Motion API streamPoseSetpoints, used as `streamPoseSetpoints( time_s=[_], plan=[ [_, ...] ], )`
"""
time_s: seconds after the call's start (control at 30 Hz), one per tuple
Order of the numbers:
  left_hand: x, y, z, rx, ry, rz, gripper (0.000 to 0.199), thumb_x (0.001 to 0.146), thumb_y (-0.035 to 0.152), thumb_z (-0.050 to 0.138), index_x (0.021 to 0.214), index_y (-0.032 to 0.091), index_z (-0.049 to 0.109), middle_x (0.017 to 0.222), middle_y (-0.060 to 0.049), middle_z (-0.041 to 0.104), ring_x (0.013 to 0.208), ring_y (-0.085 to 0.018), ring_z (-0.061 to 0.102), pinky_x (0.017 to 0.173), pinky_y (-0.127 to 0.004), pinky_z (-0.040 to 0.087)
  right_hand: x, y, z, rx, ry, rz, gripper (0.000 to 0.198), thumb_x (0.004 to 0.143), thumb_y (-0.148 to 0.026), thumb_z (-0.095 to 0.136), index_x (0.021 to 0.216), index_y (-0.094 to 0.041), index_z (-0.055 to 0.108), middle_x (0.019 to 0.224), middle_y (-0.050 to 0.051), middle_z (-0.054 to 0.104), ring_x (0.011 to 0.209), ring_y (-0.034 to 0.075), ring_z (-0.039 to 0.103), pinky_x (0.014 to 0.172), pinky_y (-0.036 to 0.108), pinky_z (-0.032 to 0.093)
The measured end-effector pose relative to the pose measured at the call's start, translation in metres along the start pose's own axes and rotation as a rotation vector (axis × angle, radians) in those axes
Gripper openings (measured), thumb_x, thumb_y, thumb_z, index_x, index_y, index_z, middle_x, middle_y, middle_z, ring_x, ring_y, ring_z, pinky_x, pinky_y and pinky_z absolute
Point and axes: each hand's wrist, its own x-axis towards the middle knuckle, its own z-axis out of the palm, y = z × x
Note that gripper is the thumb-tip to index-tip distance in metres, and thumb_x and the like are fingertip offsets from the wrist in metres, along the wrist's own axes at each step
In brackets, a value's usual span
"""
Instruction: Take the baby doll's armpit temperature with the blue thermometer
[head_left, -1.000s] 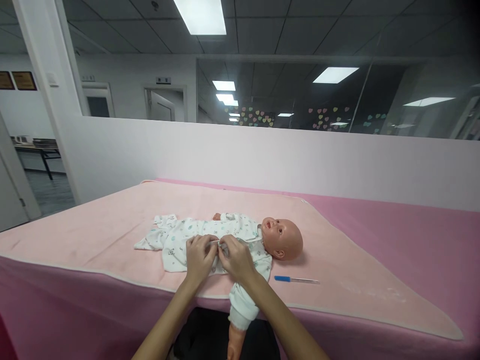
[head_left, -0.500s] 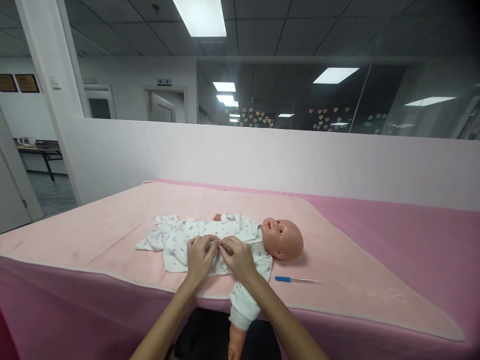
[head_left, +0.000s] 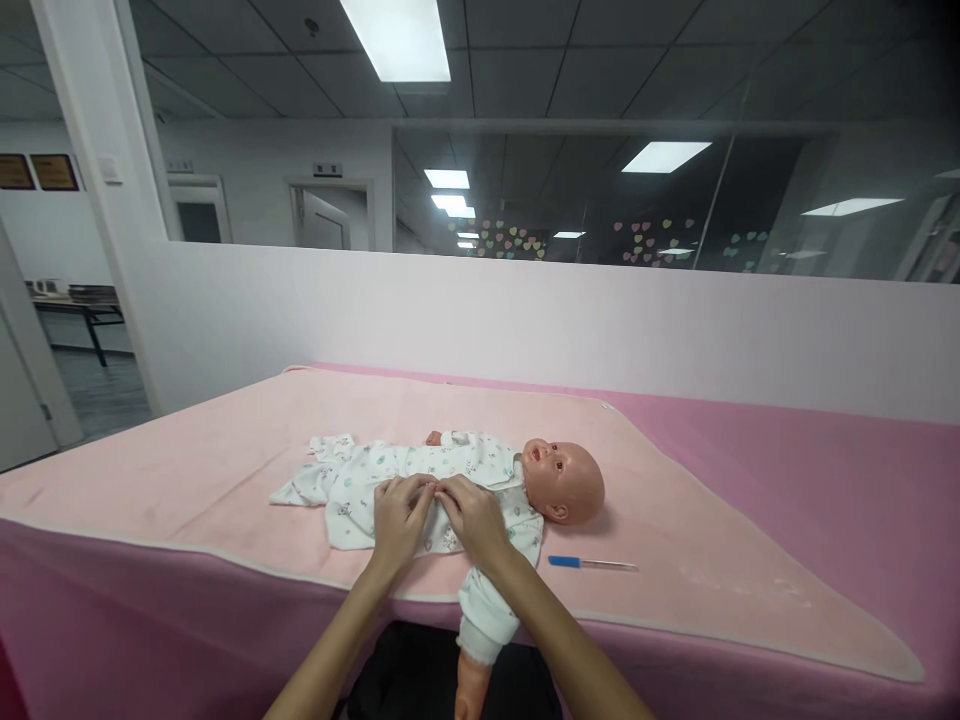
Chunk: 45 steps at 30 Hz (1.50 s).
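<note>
A baby doll (head_left: 574, 485) lies on its back, head toward the right, dressed in white printed baby clothes (head_left: 360, 500). One doll arm in a white sleeve (head_left: 486, 605) hangs over the table's front edge toward me. My left hand (head_left: 401, 510) and my right hand (head_left: 471, 512) meet over the doll's belly, fingertips pinched close together at the front of the garment. Both hands are closed on the cloth there; the exact bit between the fingertips is hidden. A pen with a blue cap (head_left: 592, 564) lies to the right of my right forearm, below the doll's head.
A pale peach blanket (head_left: 195, 450) covers much of the pink-covered table (head_left: 840, 480). Behind it stands a low white partition (head_left: 525, 320) with glass above. Something black (head_left: 420, 670) sits below the front edge, close to me.
The whole view has shifted very slightly. My hands keep the same pinch at the doll's belly, and the doll and pen stay in place.
</note>
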Motion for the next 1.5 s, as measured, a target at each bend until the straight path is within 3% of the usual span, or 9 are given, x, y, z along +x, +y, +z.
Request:
streamPoseSetpoints(
  time_s=[0.37, 0.5, 0.63, 0.73, 0.87, 0.93, 1.13, 1.3, 1.5],
  plan=[
    [-0.001, 0.0, 0.001, -0.004, -0.014, 0.013, 0.028, 0.086, 0.037, 0.038, 0.084, 0.024, 0.062, 0.084, 0.0, 0.067, 0.08, -0.018, 0.056, 0.085, -0.037, 0.032, 0.002, -0.003, -0.001, 0.039, 0.012, 0.072, 0.021, 0.088, -0.021, 0.039, 0.094, -0.021, 0.059, 0.081, 0.003, 0.066, 0.075, 0.015, 0.062, 0.067, 0.023, 0.046],
    [0.003, -0.003, 0.001, 0.014, 0.099, -0.052, 0.027, 0.085, 0.036, 0.039, 0.087, 0.022, 0.062, 0.088, -0.002, 0.066, 0.086, -0.019, 0.056, 0.082, -0.036, 0.036, 0.0, -0.003, -0.009, -0.001, 0.182, 0.111, 0.035, 0.083, -0.006, 0.03, 0.101, -0.016, 0.058, 0.099, 0.008, 0.063, 0.091, 0.017, 0.06, 0.075, 0.026, 0.047],
    [0.028, 0.0, -0.001, 0.054, 0.18, -0.047, 0.025, 0.084, 0.03, 0.04, 0.089, 0.022, 0.062, 0.093, -0.004, 0.064, 0.091, -0.021, 0.054, 0.08, -0.036, 0.039, -0.021, 0.001, -0.037, -0.032, 0.386, 0.14, 0.033, 0.084, -0.008, 0.029, 0.1, -0.016, 0.058, 0.102, 0.009, 0.061, 0.098, 0.017, 0.056, 0.082, 0.029, 0.047],
    [0.057, 0.01, 0.003, -0.069, 0.06, 0.049, 0.025, 0.084, 0.03, 0.04, 0.091, 0.022, 0.063, 0.094, -0.003, 0.063, 0.086, -0.017, 0.055, 0.076, -0.03, 0.042, -0.05, 0.012, -0.067, -0.05, 0.441, 0.228, 0.025, 0.085, -0.015, 0.035, 0.095, -0.017, 0.058, 0.093, 0.008, 0.063, 0.089, 0.018, 0.059, 0.077, 0.03, 0.049],
    [0.081, 0.014, 0.027, -0.22, -0.385, 0.092, 0.026, 0.079, 0.034, 0.048, 0.09, 0.02, 0.066, 0.086, -0.003, 0.063, 0.07, -0.013, 0.054, 0.066, -0.024, 0.043, -0.087, 0.036, -0.106, -0.151, 0.438, 0.446, 0.023, 0.084, -0.025, 0.038, 0.09, -0.016, 0.059, 0.087, 0.009, 0.064, 0.072, 0.017, 0.061, 0.061, 0.027, 0.05],
    [0.082, 0.011, 0.039, -0.219, -0.51, 0.094, 0.026, 0.075, 0.034, 0.051, 0.088, 0.02, 0.068, 0.083, -0.003, 0.062, 0.066, -0.011, 0.051, 0.064, -0.023, 0.042, -0.1, 0.048, -0.121, -0.221, 0.422, 0.534, 0.025, 0.083, -0.028, 0.038, 0.088, -0.016, 0.059, 0.086, 0.009, 0.064, 0.069, 0.018, 0.06, 0.061, 0.027, 0.049],
    [0.068, 0.005, 0.04, -0.312, -0.613, 0.089, 0.032, 0.074, 0.042, 0.054, 0.096, 0.024, 0.068, 0.097, -0.005, 0.054, 0.072, -0.012, 0.051, 0.063, -0.022, 0.042, -0.125, 0.078, -0.14, -0.295, 0.301, 0.693, 0.027, 0.08, -0.031, 0.038, 0.088, -0.016, 0.059, 0.089, 0.008, 0.064, 0.072, 0.019, 0.061, 0.065, 0.03, 0.047],
    [0.067, 0.011, 0.035, -0.293, -0.635, 0.12, 0.041, 0.063, 0.05, 0.065, 0.094, 0.024, 0.068, 0.098, -0.004, 0.052, 0.078, -0.014, 0.052, 0.067, -0.024, 0.043, -0.135, 0.092, -0.134, -0.392, 0.144, 0.659, 0.028, 0.079, -0.031, 0.038, 0.086, -0.014, 0.059, 0.088, 0.011, 0.064, 0.083, 0.024, 0.059, 0.072, 0.034, 0.045],
    [0.086, -0.001, 0.038, -0.124, -0.612, -0.017, 0.033, 0.086, 0.039, 0.037, 0.084, 0.016, 0.061, 0.083, -0.005, 0.06, 0.079, -0.015, 0.056, 0.07, -0.024, 0.045, -0.139, 0.099, -0.137, -0.416, -0.028, 0.502, 0.029, 0.08, -0.023, 0.035, 0.086, -0.014, 0.061, 0.087, 0.011, 0.064, 0.085, 0.023, 0.057, 0.078, 0.035, 0.042]
  ],
)
